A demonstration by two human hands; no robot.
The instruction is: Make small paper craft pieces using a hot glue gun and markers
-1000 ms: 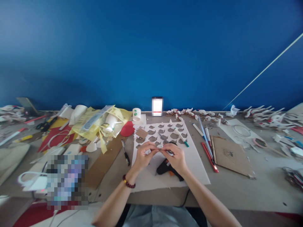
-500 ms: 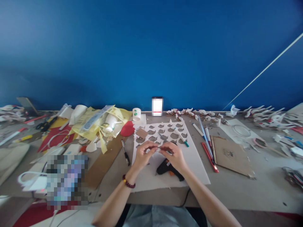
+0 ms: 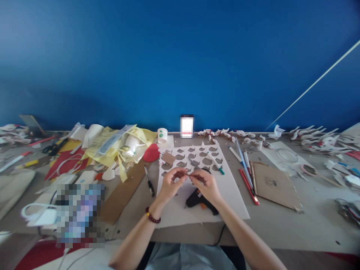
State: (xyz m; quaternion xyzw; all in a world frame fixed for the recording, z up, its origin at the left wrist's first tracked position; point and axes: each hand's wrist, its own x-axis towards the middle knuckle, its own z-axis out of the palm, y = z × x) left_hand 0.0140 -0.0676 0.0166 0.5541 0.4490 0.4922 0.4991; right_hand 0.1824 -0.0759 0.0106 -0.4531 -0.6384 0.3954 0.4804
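Note:
My left hand (image 3: 171,184) and my right hand (image 3: 206,185) meet fingertip to fingertip above a white sheet (image 3: 233,195) with many shapes cut out of it. Both pinch a small thin piece (image 3: 189,174) between them; it is too small to name. A beaded bracelet (image 3: 152,216) circles my left wrist. A black glue gun (image 3: 200,200) lies on the sheet just under my right hand, its cord running off the near table edge.
A green-capped marker (image 3: 216,163) lies on the sheet, a black pen (image 3: 149,181) left of it. Red and blue pens (image 3: 247,176) and a brown cardboard piece (image 3: 274,184) lie right. Yellow bags, red paper and cups crowd the left. A phone (image 3: 187,126) leans on the blue wall.
Both hands have lifted slightly and shifted a little away from me, still pinching the small piece together. Nothing else on the table has moved.

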